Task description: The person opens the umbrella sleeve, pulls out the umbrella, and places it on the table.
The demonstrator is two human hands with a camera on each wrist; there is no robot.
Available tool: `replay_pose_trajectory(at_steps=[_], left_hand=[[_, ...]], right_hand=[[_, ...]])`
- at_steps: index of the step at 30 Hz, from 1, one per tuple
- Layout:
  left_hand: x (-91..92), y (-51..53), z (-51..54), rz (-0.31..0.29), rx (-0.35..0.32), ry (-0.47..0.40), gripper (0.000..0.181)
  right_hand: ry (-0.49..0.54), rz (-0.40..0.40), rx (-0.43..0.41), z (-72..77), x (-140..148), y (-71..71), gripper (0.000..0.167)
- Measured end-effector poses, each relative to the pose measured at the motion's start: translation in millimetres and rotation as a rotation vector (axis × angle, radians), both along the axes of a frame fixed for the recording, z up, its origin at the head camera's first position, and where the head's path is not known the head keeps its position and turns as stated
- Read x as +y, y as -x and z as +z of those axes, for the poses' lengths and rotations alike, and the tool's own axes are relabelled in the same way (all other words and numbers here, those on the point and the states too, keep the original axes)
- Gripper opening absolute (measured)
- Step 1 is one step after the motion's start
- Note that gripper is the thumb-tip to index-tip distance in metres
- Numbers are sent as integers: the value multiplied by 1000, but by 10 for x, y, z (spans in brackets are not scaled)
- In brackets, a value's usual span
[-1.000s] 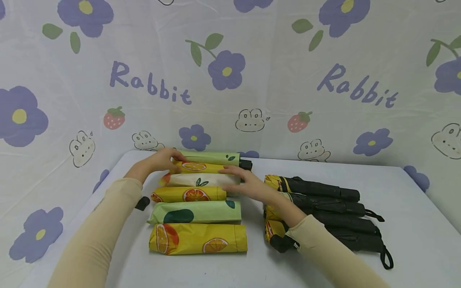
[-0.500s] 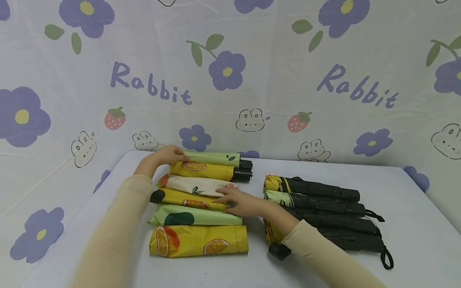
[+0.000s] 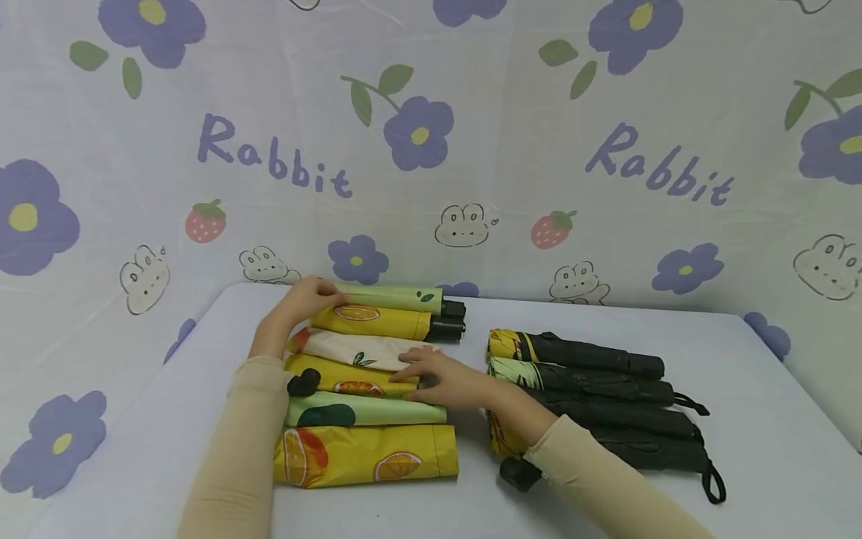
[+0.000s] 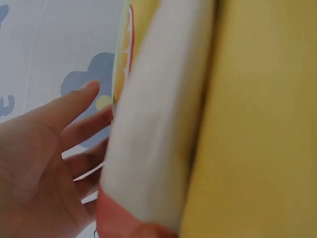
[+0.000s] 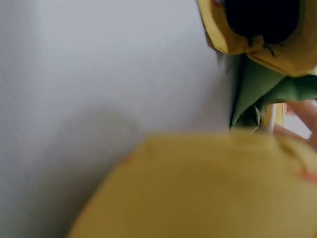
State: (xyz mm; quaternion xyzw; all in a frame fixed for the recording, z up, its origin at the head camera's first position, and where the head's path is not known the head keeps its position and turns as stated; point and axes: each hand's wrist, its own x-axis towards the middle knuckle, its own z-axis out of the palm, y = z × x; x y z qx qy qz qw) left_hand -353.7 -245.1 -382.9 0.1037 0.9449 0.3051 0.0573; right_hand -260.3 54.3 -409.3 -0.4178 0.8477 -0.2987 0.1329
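Observation:
In the head view, folded umbrellas in printed sleeves lie stacked front to back on the left. My left hand touches the left end of the light green umbrella at the back, beside a yellow orange-print umbrella. The left wrist view shows this hand with fingers extended. My right hand spreads its fingers over the right ends of the white umbrella and a second yellow umbrella. In the right wrist view its fingers show only at the edge, partly hidden.
Nearer me lie a green umbrella and a wide yellow one. On the right, several unsleeved black umbrellas lie side by side, some with wrist loops. Black wrist cameras sit on both arms. A printed curtain hangs behind the white table.
My right hand has moved toward me from the back yellow umbrella. The white and second yellow umbrellas have shifted slightly nearer. My left hand stays near the back green umbrella.

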Motion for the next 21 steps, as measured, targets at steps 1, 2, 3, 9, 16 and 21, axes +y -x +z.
replay_pose_trajectory(at_steps=[1,2,3,9,16,21], left_hand=[[-12,-9,-3,-9,-3,-8,34],[-22,-16,-3,-20,-9,-14,33],[-33,-19,-1,-33,-18,-15,33],[-90,-12,38,-124,-49,8,35],[-136,-10,66,-158,-78,28,40],[-129,5,49,-158,-71,38,41]], right_hand=[[55,-46,-36,21,9,16,37],[119,-95,-68,42,20,39,38],[185,-156,-104,75,32,61,39],[429,-623,-214,249,145,263,43],[344,-852,-413,243,284,430,49],[255,-826,-425,188,253,446,52]])
